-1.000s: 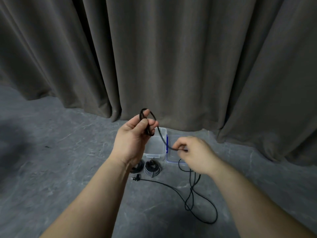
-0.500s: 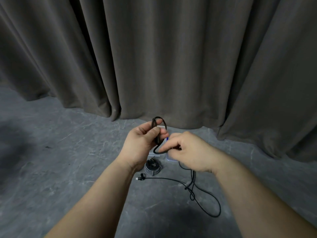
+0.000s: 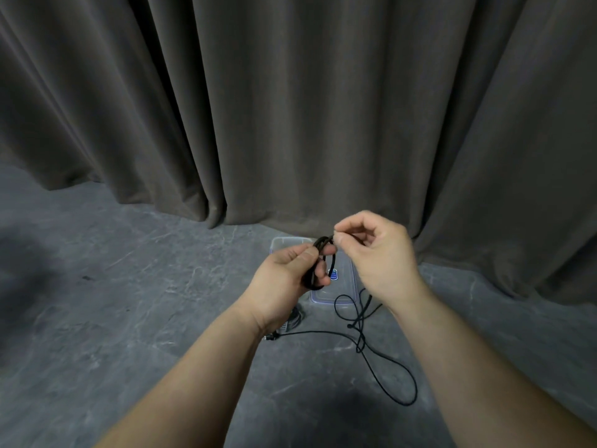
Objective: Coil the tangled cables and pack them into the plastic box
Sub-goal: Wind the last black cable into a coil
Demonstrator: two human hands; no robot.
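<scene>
We hold a small bundle of black cable (image 3: 318,265) in our left hand (image 3: 284,284); its grip is closed around the loops, thumb on top and fingers curled beneath, so the coil stands roughly upright in the fist. Our right hand (image 3: 379,260), just beside it and slightly higher, pinches the top of the same coil between thumb and forefinger, a narrow grip with the other fingers loosely curled.

The loose remainder of the cable drops from below the right hand's grip to the floor (image 3: 129,302), where it crosses itself in a small tangle (image 3: 358,331) under the right wrist, then sweeps out in a wide loop nearer to us and runs back to a plug end (image 3: 270,337) lying below the left wrist.

Beyond and beneath both grips sits the clear plastic box (image 3: 332,295) on the floor, partly hidden by the hands; a blue mark shows on it just below the coil. We cannot tell whether anything lies inside it. Under the left wrist a coiled cable (image 3: 295,318) peeks out, mostly hidden. A dark grey curtain (image 3: 290,108) hangs behind everything, reaching the marbled grey floor.
</scene>
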